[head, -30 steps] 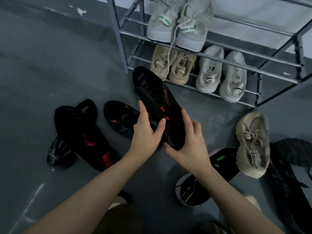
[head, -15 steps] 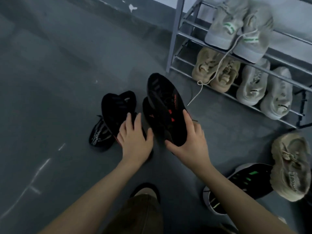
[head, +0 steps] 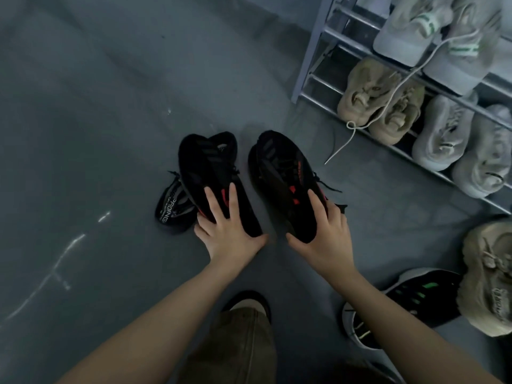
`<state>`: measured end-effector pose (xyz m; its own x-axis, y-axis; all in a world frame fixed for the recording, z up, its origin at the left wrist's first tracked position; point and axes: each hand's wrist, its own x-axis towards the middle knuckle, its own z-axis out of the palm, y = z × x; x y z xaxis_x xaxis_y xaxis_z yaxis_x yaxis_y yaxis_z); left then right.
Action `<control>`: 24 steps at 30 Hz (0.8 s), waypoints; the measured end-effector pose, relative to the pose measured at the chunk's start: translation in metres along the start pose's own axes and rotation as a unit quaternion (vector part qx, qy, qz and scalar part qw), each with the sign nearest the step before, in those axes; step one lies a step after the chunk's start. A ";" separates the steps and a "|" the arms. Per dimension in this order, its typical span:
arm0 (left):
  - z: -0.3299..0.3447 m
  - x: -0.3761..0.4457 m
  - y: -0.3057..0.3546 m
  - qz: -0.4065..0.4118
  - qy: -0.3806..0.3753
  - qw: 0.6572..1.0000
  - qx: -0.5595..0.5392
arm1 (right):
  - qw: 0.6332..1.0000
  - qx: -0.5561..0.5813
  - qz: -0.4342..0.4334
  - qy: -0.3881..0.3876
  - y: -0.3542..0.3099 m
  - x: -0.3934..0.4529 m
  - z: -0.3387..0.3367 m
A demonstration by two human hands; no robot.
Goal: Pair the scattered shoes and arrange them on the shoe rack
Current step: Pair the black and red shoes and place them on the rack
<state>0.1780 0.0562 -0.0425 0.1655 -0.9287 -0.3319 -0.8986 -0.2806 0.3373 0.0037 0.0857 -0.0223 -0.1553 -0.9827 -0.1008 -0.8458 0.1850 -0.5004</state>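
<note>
Two black shoes with red marks are side by side over the grey floor. My left hand (head: 227, 234) grips the left black shoe (head: 210, 173) at its near end. My right hand (head: 321, 234) grips the right black shoe (head: 282, 176) the same way. The metal shoe rack (head: 313, 56) stands at the upper right. Its lower shelf holds a tan pair (head: 379, 101) and a pale grey pair (head: 465, 145). The shelf above carries a grey pair with green stripes (head: 432, 31), one lace hanging down.
A black shoe with white lettering (head: 171, 206) lies on the floor behind the left shoe. At the right lie a black shoe with green marks (head: 410, 297) and a tan shoe (head: 490, 275). My knee and foot (head: 249, 303) are at bottom centre.
My left hand let go of the shoe it shared with my right, moved left and took hold of the second black and red shoe. The view swung left.
</note>
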 end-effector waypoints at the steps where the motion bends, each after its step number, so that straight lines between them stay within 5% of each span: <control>1: -0.001 -0.001 0.002 -0.002 0.001 1.000 -0.004 | 1.000 0.002 0.005 0.002 0.000 -0.001 0.000; 4: -0.003 -0.002 0.002 0.014 0.007 0.999 -0.028 | 1.000 0.012 0.010 0.006 0.000 -0.002 -0.001; 9: -0.008 0.001 -0.006 0.158 0.020 0.983 -0.089 | 0.998 0.030 0.007 0.045 0.005 -0.009 -0.005; 17: -0.018 0.010 0.002 0.215 0.044 0.939 -0.266 | 0.987 0.086 0.077 0.114 0.021 -0.024 -0.018; 20: -0.011 0.008 0.010 0.156 -0.056 0.962 -0.219 | 0.989 0.072 0.092 0.088 0.020 -0.024 -0.018; 24: -0.004 0.012 0.007 0.089 -0.043 0.961 -0.259 | 0.994 0.047 0.079 0.060 0.020 -0.020 -0.015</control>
<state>0.1755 0.0419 -0.0411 -0.0271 -0.9559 -0.2925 -0.5833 -0.2225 0.7812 -0.0171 0.1093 -0.0174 -0.3474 -0.9339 -0.0845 -0.7550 0.3320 -0.5655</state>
